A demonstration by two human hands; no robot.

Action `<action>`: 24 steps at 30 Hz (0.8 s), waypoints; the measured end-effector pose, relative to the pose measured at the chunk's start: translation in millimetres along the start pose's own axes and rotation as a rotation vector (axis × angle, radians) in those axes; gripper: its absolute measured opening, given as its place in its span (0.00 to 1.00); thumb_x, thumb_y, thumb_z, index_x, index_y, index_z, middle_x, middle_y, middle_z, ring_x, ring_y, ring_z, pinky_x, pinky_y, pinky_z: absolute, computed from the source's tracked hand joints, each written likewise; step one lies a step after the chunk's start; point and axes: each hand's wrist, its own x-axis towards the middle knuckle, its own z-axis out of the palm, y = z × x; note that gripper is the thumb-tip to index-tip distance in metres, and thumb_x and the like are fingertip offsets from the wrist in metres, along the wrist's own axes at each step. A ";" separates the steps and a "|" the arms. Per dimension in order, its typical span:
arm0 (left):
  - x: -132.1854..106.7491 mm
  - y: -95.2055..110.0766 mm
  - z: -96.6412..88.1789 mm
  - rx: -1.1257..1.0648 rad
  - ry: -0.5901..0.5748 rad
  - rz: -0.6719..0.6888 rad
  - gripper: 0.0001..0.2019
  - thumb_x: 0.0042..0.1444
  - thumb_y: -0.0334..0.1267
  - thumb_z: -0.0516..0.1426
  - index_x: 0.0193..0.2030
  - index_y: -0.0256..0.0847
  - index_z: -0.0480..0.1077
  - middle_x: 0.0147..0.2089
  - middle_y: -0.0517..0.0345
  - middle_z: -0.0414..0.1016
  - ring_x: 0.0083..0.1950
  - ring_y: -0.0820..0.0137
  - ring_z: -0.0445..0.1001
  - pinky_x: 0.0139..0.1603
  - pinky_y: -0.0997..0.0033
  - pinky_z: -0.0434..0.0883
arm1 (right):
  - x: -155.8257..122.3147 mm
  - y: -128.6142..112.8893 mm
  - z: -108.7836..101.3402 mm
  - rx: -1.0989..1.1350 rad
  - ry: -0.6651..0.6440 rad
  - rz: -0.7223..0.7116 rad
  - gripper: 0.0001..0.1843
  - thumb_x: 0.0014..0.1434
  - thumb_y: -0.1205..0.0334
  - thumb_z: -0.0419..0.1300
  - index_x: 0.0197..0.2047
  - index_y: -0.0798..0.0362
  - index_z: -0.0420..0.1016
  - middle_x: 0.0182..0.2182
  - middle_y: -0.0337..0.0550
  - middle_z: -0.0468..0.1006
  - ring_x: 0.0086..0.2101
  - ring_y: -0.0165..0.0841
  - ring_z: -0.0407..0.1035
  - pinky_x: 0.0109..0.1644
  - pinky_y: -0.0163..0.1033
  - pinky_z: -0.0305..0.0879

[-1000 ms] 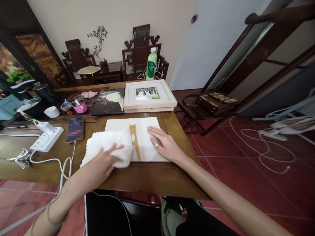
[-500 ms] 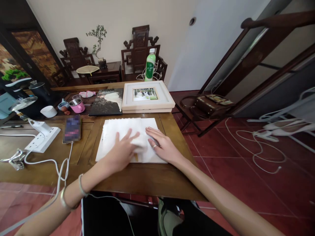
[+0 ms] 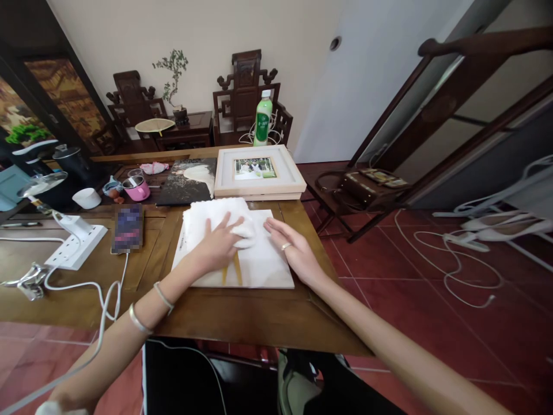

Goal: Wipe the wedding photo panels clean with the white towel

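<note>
Facing a wooden bench (image 3: 259, 317) above red tiles (image 3: 389, 248), you rest your spread left hand (image 3: 218, 245) on the white cloth (image 3: 205, 213), which partly hides the white board (image 3: 268, 271). Your right hand (image 3: 298, 251), unclenched, lies at its right edge; beyond both sits a picture frame (image 3: 254, 169).

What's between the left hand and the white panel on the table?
In the head view, a white cloth lies between the left hand and the white panel.

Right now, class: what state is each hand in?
Left hand: open, spread over the white cloth.
Right hand: open, at the right edge of the white board.
</note>
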 end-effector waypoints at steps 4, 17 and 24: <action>3.7 29.5 -0.7 0.086 -0.030 0.122 0.24 0.58 0.23 0.49 0.59 0.43 0.68 0.74 0.55 0.43 0.73 0.46 0.37 0.61 0.22 0.48 | 4.7 7.3 -1.4 0.294 0.128 0.061 0.26 0.59 0.45 0.58 0.58 0.47 0.69 0.61 0.45 0.68 0.60 0.40 0.63 0.66 0.50 0.57; -81.1 79.4 -23.7 -0.003 -0.106 0.197 0.11 0.60 0.30 0.51 0.46 0.40 0.72 0.60 0.48 0.69 0.59 0.54 0.69 0.56 0.50 0.70 | -5.6 -6.7 4.6 -0.384 -0.115 -0.262 0.19 0.65 0.53 0.49 0.47 0.48 0.79 0.51 0.46 0.78 0.57 0.41 0.67 0.66 0.57 0.54; -5.7 19.9 -24.1 -0.020 0.030 0.014 0.15 0.63 0.29 0.48 0.53 0.35 0.70 0.53 0.42 0.74 0.53 0.55 0.73 0.53 0.56 0.70 | -5.9 -3.0 4.8 -0.534 -0.204 -0.376 0.19 0.63 0.60 0.50 0.54 0.51 0.73 0.56 0.51 0.74 0.59 0.44 0.64 0.64 0.59 0.55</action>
